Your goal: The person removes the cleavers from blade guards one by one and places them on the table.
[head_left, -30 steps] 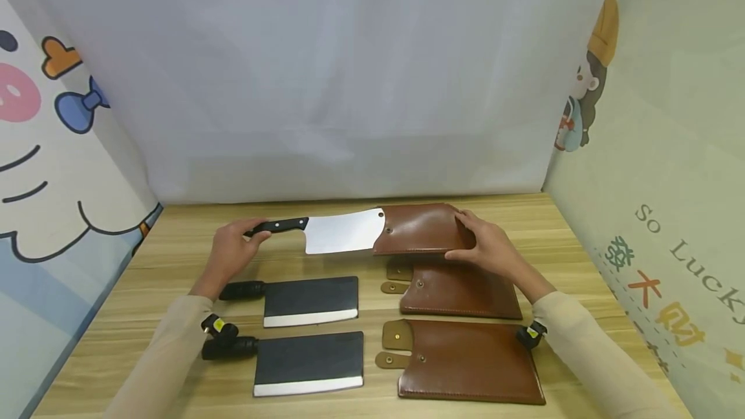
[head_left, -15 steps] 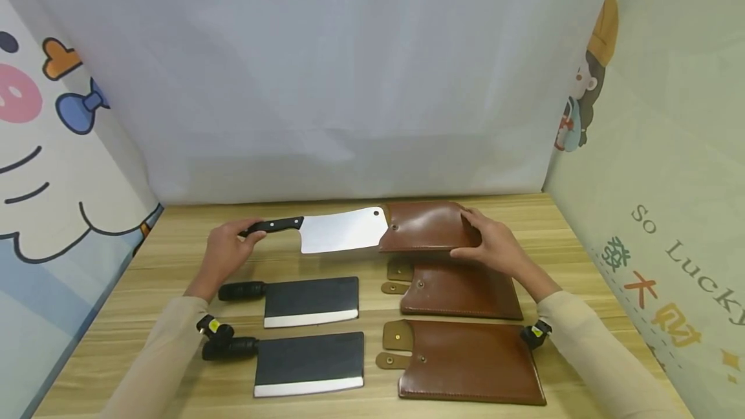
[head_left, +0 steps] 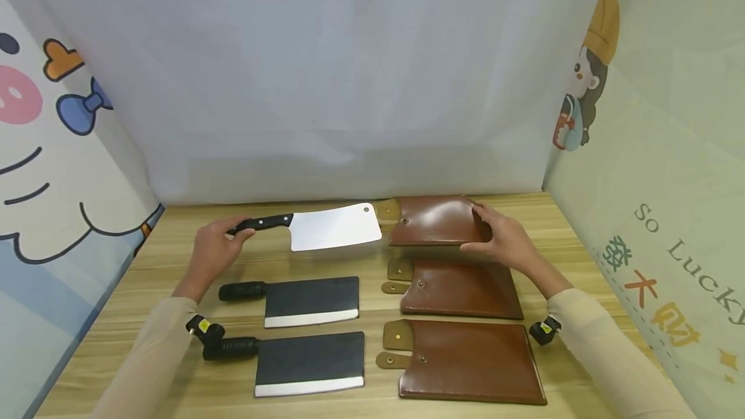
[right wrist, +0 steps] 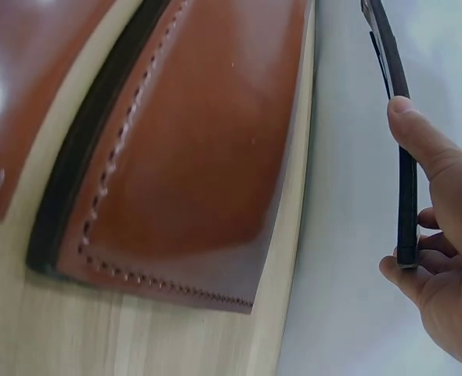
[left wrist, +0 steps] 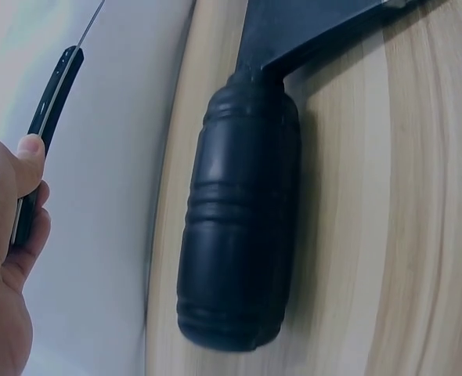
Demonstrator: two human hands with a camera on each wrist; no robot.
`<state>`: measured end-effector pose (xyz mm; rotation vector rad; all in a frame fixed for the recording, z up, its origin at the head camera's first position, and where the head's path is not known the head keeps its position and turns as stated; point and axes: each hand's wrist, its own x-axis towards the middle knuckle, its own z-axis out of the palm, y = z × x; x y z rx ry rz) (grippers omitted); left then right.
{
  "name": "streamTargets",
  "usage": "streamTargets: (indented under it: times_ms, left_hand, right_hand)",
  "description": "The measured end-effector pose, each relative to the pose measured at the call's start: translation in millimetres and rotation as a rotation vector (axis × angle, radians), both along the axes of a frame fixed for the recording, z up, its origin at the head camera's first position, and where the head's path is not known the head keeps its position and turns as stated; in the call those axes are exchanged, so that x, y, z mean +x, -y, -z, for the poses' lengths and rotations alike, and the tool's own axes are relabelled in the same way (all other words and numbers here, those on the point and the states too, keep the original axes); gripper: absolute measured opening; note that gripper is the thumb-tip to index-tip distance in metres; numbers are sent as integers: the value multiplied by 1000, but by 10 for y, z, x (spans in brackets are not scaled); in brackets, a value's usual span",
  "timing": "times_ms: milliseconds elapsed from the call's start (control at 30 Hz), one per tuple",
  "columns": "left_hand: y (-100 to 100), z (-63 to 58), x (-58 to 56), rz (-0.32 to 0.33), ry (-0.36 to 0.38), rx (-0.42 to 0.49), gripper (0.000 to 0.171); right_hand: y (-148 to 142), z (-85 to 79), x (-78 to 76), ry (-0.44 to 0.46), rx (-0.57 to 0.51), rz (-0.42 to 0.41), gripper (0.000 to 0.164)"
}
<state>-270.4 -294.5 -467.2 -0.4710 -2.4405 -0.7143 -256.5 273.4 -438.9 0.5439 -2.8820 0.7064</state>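
Observation:
My left hand [head_left: 216, 247] pinches the black riveted handle of a cleaver [head_left: 334, 227] with a bright steel blade and a hole near its tip corner. In the left wrist view, the thumb presses along that cleaver handle [left wrist: 57, 94]. My right hand [head_left: 507, 238] grips the right end of a brown leather sheath [head_left: 436, 220], thumb on one face and fingers behind, as the right wrist view shows. The sheath's tan flap [head_left: 387, 210] sticks out at its left end, close by the blade tip. Blade and sheath stand apart, both held above the back of the table.
Two dark-bladed cleavers with black handles, a farther one [head_left: 311, 301] and a nearer one [head_left: 310, 365], lie at left centre. To their right lie two more brown sheaths, one farther [head_left: 462, 290] and one nearer [head_left: 471, 361]. A pale cloth [head_left: 349, 83] hangs behind the wooden table [head_left: 174, 231].
The blade has come out of the sheath's mouth. My left hand moved left with the cleaver, while my right hand moved right with the sheath, uncovering its flap.

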Motion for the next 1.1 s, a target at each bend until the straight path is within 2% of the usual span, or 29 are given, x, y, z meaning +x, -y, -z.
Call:
streamTargets:
  times_ms: [367,867,1100]
  left_hand:
    - [127,41,12,14,9,-19,31]
    - [248,189,36,-2,101,-68,32]
    - [251,190,47,-12,156,-87,34]
  right_hand:
    - [-143,50,-124,1,45,6,97]
    - [-181,222,-235,54,50,-12,96]
    - [-212,271,-272,78,46,-9,96]
